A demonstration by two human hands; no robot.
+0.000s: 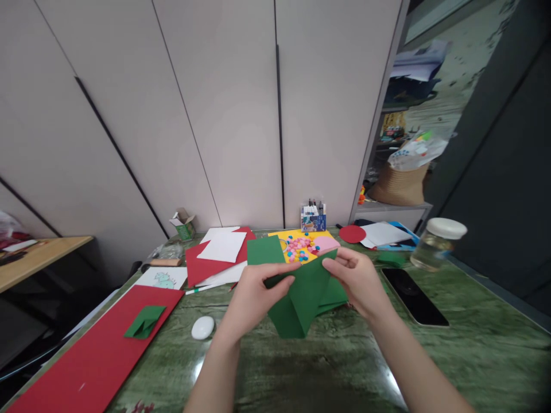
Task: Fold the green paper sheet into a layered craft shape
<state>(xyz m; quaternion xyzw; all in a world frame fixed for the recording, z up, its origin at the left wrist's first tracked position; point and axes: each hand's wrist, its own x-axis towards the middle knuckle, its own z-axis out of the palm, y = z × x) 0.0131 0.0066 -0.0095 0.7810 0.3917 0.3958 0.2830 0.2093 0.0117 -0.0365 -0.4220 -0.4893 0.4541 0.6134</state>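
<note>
Both hands hold a folded sheet of green paper (307,292) above the table. My left hand (262,295) pinches its left part, thumb and fingers closed on the edge. My right hand (355,281) grips the upper right corner between thumb and fingertips. The paper bends into a fold that hangs down between the hands. Behind it lies a yellow sheet (275,234) bearing small pink, blue and yellow balls (298,248). More green paper (333,295) lies under and to the right of the held sheet, partly hidden.
A white mouse (202,327) lies left of my left hand, a black phone (414,297) right of my right. A lidded jar (437,244) stands at the right. Red board (107,338) with a green folded piece (145,322) lies left. A pen box (313,217) stands at the back.
</note>
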